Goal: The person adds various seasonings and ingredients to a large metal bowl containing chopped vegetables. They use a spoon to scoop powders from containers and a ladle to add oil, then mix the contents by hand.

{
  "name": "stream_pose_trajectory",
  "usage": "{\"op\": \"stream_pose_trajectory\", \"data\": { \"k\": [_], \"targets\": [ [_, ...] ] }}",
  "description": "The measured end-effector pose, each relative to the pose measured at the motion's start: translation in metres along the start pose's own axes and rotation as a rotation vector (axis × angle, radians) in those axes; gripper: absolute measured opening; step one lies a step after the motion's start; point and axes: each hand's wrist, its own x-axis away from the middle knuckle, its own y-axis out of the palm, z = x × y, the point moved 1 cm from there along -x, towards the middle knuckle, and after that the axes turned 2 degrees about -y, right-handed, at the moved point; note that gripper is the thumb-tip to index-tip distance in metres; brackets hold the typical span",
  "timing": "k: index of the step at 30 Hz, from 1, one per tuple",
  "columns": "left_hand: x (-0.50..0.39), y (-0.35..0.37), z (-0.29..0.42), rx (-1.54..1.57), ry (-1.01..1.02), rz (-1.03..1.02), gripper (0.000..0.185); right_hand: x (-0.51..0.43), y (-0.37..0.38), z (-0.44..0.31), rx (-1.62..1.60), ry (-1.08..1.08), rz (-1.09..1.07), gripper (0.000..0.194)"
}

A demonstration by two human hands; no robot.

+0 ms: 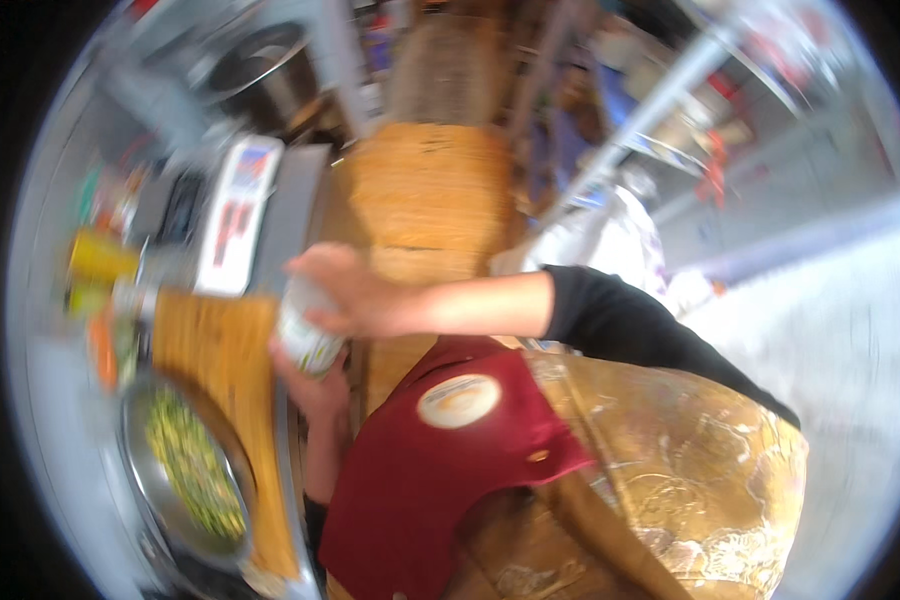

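A white jar (pixel 307 326) with green marks on its side is held between both hands, left of centre and near the counter's edge. My right hand (pixel 345 289) grips its upper part, the arm in a black sleeve reaching across from the right. From below, my left hand (pixel 315 386) holds the jar's lower part. Motion blur hides the fingers' details and the jar's top. Below and left of the hands, a steel bowl (pixel 244 506) holds chopped yellow-green food (pixel 191 465). It stands beside a wooden board (pixel 217 330) on the counter.
A white panel with red and blue print (pixel 240 217) lies beyond the board. A yellow container (pixel 105 255) and an orange item (pixel 101 352) stand at the far left. A large steel pot (pixel 262 67) is at the top left, a wooden surface (pixel 435 195) ahead, white bags (pixel 607 232) at right.
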Motion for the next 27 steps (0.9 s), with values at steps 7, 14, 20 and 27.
{"op": "stream_pose_trajectory", "data": {
  "k": [7,14,20,27],
  "targets": [
    [-0.069,0.091,0.006,0.711,-0.571,-0.219,0.062,0.011,-0.098,0.074,-0.16,0.143,-0.035,0.096],
    [-0.137,0.171,-0.042,0.131,-0.707,-0.441,0.061,0.036,-0.207,0.224,0.312,0.448,0.177,0.085],
    [-0.17,0.146,-0.087,0.071,-0.762,-0.439,0.052,0.071,-0.312,0.36,0.776,1.185,0.463,0.079],
    [-0.144,0.083,-0.134,0.16,-0.986,-0.2,0.051,0.117,-0.363,0.425,0.696,1.805,0.727,0.089]
  ]
}}
